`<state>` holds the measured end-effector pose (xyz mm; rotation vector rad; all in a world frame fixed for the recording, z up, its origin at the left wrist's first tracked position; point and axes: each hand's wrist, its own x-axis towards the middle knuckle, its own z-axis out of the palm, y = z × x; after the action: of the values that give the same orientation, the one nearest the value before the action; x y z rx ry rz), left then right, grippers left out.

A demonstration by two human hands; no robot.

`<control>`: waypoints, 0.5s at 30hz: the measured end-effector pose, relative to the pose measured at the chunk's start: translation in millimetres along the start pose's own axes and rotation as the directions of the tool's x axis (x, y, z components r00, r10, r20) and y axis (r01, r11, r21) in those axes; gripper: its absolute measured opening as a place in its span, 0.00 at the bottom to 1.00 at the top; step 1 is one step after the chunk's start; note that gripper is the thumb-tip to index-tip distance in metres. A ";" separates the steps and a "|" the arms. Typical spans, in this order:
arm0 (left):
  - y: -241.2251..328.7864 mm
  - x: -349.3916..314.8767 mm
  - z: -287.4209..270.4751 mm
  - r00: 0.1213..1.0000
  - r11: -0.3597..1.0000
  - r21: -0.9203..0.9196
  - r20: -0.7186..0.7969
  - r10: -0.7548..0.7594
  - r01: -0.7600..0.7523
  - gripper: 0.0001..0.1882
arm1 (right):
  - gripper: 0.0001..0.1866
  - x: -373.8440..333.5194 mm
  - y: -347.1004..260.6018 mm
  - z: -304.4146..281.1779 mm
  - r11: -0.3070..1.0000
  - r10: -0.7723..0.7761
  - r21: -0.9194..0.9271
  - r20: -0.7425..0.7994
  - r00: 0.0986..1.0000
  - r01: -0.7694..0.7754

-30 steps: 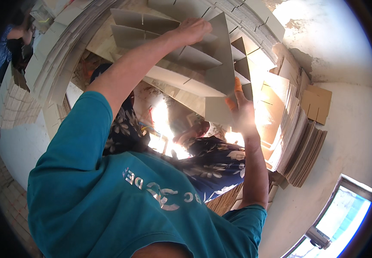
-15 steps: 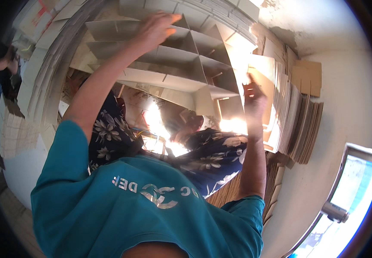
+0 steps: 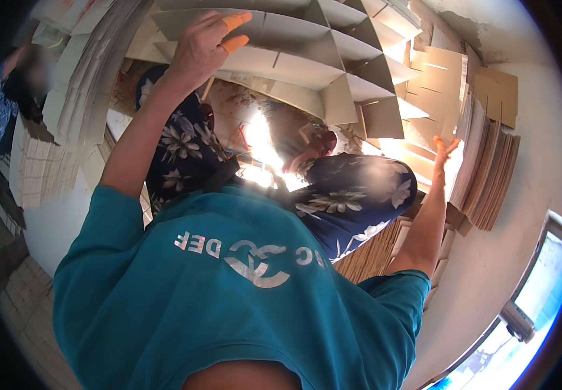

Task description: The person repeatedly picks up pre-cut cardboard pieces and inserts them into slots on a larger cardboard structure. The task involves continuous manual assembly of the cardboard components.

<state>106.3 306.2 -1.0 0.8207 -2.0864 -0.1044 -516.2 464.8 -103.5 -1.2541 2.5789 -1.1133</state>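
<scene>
A grid of interlocked grey cardboard dividers (image 3: 294, 60) stands in front of me, its cells facing up. Over its near left part is my left hand (image 3: 204, 51), with orange covers on the thumb and a finger, which are held apart. Nothing shows between them, and I cannot tell if they touch the panel. To the right, my right hand (image 3: 447, 151) has its fingers spread, orange at the tips, beside a stack of slotted cardboard sheets (image 3: 442, 88). That hand holds nothing, and bright sunlight washes out the cardboard around it.
More brown sheets (image 3: 494, 172) stand on edge by the right wall, beside a loose slotted piece (image 3: 497, 94). Tall piles of grey cardboard (image 3: 76, 110) rise on the left. Another person (image 3: 8, 97) is at the far left. My bent knees (image 3: 359, 195) lie below the grid.
My right hand has moved away from the grid's right side toward the slotted sheets, its fingers spreading. My left hand has shifted from the grid's inner cells to its near panels. The view has shifted.
</scene>
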 end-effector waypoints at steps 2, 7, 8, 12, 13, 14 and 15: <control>3.7 -1.9 -4.9 0.999 0.999 -0.016 0.036 -0.032 0.033 0.21 | 0.31 4.1 -6.1 -13.6 0.984 0.087 0.158 -0.006 0.996 -0.085; 7.9 -16.9 -19.7 0.978 0.991 0.053 0.159 -0.133 0.126 0.22 | 0.15 -45.6 -186.3 -38.7 0.847 -0.463 -0.396 -0.221 0.859 0.354; 8.4 -15.2 -16.3 0.981 0.994 0.044 0.162 -0.102 0.096 0.23 | 0.14 -58.0 -215.7 -50.5 0.859 -0.456 -0.378 -0.258 0.852 0.345; 5.7 -18.8 -5.4 0.976 0.998 0.029 0.210 -0.063 0.058 0.26 | 0.20 -113.0 -321.3 -49.1 0.881 -0.452 0.075 -0.156 0.879 0.466; 4.2 -20.3 -1.9 0.976 0.998 0.042 0.211 -0.049 0.041 0.25 | 0.23 -123.6 -331.9 -42.7 0.855 -0.458 0.235 -0.077 0.885 0.463; 3.1 -22.2 1.5 0.976 0.998 0.058 0.214 -0.039 0.027 0.24 | 0.28 -133.5 -341.8 -34.7 0.818 -0.462 0.390 0.006 0.887 0.423; 4.4 -22.5 4.1 0.974 0.998 0.042 0.223 -0.045 0.036 0.20 | 0.29 -140.1 -350.6 -26.6 0.838 -0.439 0.397 0.082 0.895 0.375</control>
<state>110.1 322.0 -17.7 0.9099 -2.2894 -0.1882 -201.2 436.8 104.2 -1.7486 1.8959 -1.4052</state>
